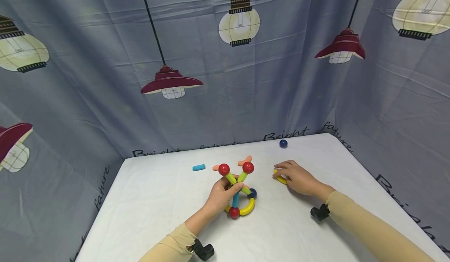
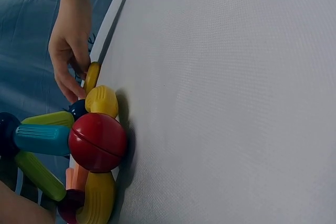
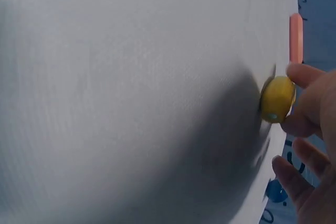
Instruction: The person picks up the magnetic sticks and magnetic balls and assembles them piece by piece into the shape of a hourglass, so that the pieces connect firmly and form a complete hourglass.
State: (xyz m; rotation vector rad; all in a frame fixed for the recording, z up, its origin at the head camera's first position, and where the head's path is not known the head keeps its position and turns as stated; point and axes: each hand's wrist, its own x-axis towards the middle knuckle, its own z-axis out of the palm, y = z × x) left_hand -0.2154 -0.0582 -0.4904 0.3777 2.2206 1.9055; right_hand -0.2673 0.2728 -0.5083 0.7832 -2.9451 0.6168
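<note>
Ball-and-stick model (image 1: pixel 236 200) seems to rest on the white table (image 1: pixel 158 199), gripped by our left hand (image 1: pixel 222 196); our right hand (image 1: pixel 300 178) pinches a yellow curved stick (image 1: pixel 281 179). We judge both light and stiff, the glossy red balls (image 1: pixel 234 213) slippery, so lime sticks (image 1: pixel 230 178) offer better hold.

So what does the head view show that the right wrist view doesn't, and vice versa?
Only the head view shows the left hand gripping a ball-and-stick build, and a loose light-blue stick.
Only the right wrist view shows a pale spot on the yellow piece.
Both show the right hand holding that piece, orange pieces and a blue ball.
</note>
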